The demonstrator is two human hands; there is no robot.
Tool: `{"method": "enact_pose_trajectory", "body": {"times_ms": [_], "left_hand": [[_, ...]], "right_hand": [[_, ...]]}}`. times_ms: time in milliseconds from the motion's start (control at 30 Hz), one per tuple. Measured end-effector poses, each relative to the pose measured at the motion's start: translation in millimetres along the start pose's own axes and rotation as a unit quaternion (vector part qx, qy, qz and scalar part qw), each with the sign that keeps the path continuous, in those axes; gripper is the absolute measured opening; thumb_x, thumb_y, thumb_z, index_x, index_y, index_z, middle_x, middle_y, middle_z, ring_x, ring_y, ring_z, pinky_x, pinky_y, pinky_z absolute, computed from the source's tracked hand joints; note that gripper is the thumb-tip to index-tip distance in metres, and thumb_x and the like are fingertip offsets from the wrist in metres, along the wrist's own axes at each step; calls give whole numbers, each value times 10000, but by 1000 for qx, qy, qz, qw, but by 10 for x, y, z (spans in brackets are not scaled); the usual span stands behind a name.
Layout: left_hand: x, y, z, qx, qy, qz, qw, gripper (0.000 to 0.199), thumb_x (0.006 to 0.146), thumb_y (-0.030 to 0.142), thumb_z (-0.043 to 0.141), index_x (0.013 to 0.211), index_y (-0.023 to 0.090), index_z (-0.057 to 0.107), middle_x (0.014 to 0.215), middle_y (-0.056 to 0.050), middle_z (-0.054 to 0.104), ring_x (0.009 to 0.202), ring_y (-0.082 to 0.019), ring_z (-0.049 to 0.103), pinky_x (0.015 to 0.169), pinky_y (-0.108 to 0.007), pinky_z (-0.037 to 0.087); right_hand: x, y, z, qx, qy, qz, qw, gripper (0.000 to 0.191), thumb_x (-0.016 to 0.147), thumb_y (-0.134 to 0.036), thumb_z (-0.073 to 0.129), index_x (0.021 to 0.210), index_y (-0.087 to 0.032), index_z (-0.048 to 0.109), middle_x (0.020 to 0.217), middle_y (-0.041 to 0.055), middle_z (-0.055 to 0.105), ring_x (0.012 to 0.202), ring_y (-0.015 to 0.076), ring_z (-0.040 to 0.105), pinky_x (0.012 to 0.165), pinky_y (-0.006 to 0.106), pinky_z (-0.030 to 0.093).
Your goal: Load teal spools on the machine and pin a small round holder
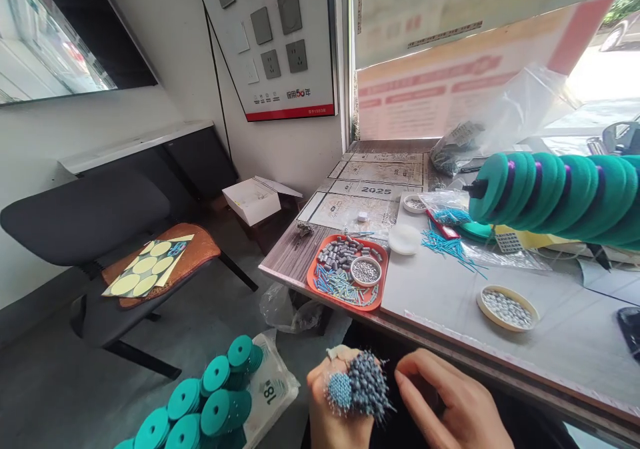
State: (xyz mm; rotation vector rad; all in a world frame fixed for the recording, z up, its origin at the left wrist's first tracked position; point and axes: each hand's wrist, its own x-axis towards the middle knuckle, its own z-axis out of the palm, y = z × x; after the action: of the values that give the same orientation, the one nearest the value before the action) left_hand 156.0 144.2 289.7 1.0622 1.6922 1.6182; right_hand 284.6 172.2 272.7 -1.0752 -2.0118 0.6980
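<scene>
Low in front of me, my left hand [327,395] is closed around a spiky, dark grey-blue beaded cluster [369,385]. A smaller, round light-blue beaded cluster [339,391] sits against it, at the same hand. Most fingers of that hand are hidden. Just to the right, my right hand [453,399] is curled, thumb and forefinger close together by the dark cluster's tips. Anything between those fingertips is too small to make out. Above the hands, an orange tray [311,279] on the table holds grey cylinders [337,254], thin blue tubes [345,287] and a small dish of silvery bits [366,272].
A round dish of pale beads [507,309] and loose blue sticks [447,249] lie on the table [425,295]. Stacked green discs on a rod [550,195] jut in from the right. More green disc stacks [220,409] stand low left, near a chair [85,222].
</scene>
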Motion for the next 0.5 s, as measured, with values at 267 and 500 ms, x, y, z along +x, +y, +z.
{"method": "enact_pose_trajectory", "body": {"times_ms": [267,500], "left_hand": [[-12,-77,-56,-53,-43,-77,995,66,572,282,725,542,223,723,538,-76,642,549,-231,560,598,-323,455],[-33,5,-3,-93,-4,-113,989,75,559,191,748,518,204,687,561,-41,634,566,-180,558,567,-265,440]], "right_hand": [[11,23,-10,-14,-15,-33,999,201,883,-239,459,692,-208,509,572,-35,546,457,89,526,445,157,422],[-1,39,5,-8,14,-75,997,333,870,-243,502,1194,-191,442,754,16,645,571,108,611,526,153,497]]}}
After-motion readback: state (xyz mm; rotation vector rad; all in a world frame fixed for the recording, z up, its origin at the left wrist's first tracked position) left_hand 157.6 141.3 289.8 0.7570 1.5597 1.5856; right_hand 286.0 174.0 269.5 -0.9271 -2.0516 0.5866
